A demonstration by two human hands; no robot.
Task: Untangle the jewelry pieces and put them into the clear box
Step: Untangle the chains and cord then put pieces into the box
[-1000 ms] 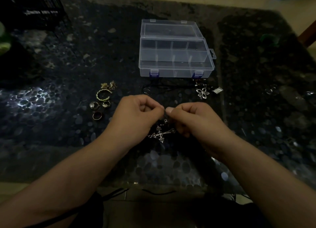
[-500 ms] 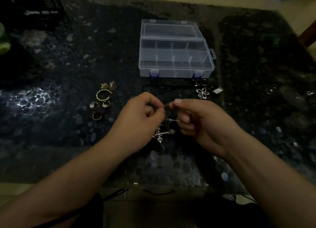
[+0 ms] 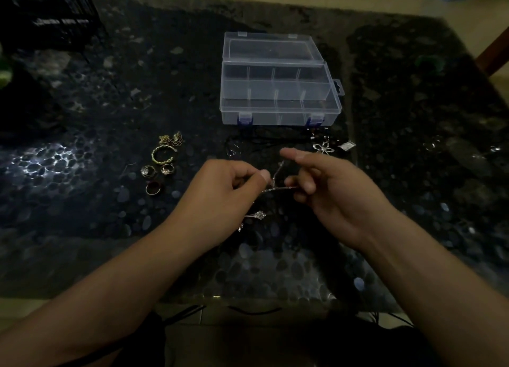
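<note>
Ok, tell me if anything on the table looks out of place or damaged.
Nothing stands out. The box sits open and upright, rings lie loose, and both hands pinch a silver chain above the table.

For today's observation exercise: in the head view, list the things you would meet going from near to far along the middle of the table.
Cross pendant → silver chain pinched between left hand and right hand → black cord → clear box, lid open.

The left hand [image 3: 220,193] hides most of the cross pendant [image 3: 254,216], and the chain's [image 3: 278,189] tangle looks blurred
</note>
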